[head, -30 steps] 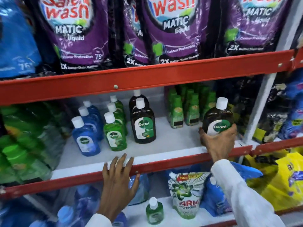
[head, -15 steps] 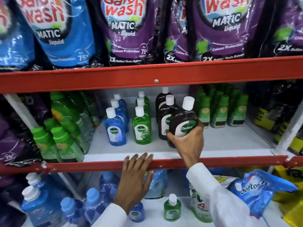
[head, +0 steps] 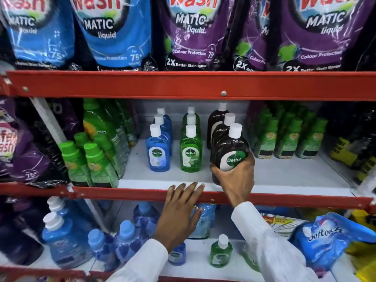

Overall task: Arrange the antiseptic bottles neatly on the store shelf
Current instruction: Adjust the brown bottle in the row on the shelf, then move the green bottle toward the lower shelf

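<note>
My right hand point(head: 236, 180) grips a dark brown Dettol bottle point(head: 228, 151) with a white cap, at the front of a row of brown bottles point(head: 216, 125) on the middle shelf point(head: 295, 176). To its left stands a row of green Dettol bottles point(head: 190, 152), and further left a row of blue Dettol bottles point(head: 157, 152), all upright with white caps. My left hand point(head: 180, 212) rests flat with fingers spread on the shelf's red front rail point(head: 122, 193), holding nothing.
Green-capped bottles point(head: 91, 161) crowd the shelf's left side; wrapped green packs point(head: 289, 139) fill the right. Detergent pouches point(head: 195, 33) hang above. Below sit blue bottles point(head: 61, 241), a small green Dettol bottle point(head: 220, 253), a small blue bottle point(head: 177, 255) and a Softouch pouch point(head: 325, 237).
My right hand has carried the brown bottle from the right side of the shelf leftward to the front of the brown row. My left hand has stayed on the red rail.
</note>
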Demonstrator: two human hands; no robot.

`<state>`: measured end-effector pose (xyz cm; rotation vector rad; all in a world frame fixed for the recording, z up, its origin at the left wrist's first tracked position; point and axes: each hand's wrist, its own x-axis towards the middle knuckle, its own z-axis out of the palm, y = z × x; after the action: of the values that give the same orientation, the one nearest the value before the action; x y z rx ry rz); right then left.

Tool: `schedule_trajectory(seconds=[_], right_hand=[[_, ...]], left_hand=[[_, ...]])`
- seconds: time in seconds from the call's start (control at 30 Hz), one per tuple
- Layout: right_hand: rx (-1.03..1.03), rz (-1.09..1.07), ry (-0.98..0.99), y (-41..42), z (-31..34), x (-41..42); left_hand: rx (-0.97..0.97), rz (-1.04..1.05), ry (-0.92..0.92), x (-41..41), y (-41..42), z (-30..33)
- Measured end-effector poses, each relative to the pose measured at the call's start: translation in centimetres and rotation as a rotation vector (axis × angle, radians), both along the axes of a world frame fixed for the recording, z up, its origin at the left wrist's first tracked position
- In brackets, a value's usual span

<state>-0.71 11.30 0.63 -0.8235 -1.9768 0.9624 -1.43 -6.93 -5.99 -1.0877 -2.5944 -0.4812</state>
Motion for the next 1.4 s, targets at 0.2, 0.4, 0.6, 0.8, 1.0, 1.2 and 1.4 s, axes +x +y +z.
schedule_trajectory(seconds=[0.2,0.4,0.6,0.8,1.0,1.2,1.4], right_hand=[[0.073,0.050,0.053,0.6,-1.9,3.5],[0.164,0.123,0.331,-0.9,-9.8,11.6],[-0.135,0.219,-0.204,-2.1,-21.6,13.2],[-0.285,0.133,-0.408,-4.3,-23.7,9.3],[-0.308,0.051,-0.314,-5.6,-22.7,8.5],[-0.101,0.053,-0.124,-7.6,-14.3,9.7],[-0.030,0.151,0.153,-9.4,-0.7,8.1]], left_hand=[[-0.039,0.042,0.053,-0.3,-1.2,-0.4],[-0.080,0.098,0.094,-1.2,-4.0,-1.1],[-0.065,0.131,0.074,-0.9,-3.5,-0.7],[-0.056,0.103,0.089,-1.1,-3.9,-0.7],[-0.084,0.028,0.101,-1.8,-5.2,-0.1],[-0.081,0.078,0.119,-3.4,-8.8,0.1],[-0.028,0.094,0.082,-4.7,-11.2,0.5]])
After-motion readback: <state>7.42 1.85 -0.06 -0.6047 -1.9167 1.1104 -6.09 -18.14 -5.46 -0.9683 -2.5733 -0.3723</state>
